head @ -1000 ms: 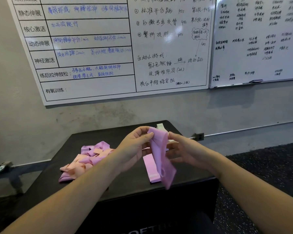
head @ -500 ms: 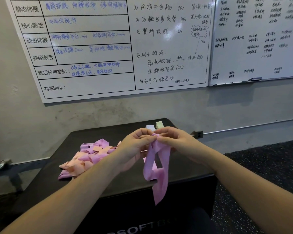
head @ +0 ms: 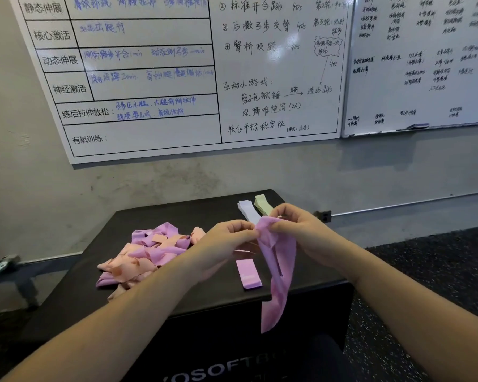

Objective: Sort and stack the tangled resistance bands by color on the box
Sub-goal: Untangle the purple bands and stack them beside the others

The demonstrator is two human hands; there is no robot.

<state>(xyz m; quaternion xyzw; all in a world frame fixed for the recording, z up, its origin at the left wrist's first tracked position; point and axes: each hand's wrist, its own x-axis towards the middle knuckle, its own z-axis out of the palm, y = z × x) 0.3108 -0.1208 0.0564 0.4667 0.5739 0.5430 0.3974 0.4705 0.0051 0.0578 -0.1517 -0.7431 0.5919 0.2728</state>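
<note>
Both bare forearms reach forward and converge. The left hand (head: 226, 238) and right hand (head: 298, 227) meet fingertip to fingertip (thumbs uppermost), each grip pinching the same pink band (head: 278, 268).

Head-worn view, forward-down, close over hands (head: 260, 238)

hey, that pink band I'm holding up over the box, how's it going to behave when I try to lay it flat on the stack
Probably floppy: the pink band hangs limp and twisted from both hands, left hand and right hand. It looks light, since fingertip pinches carry it. It will likely need smoothing, then should lie flat like the folded pink band on the box.
</note>
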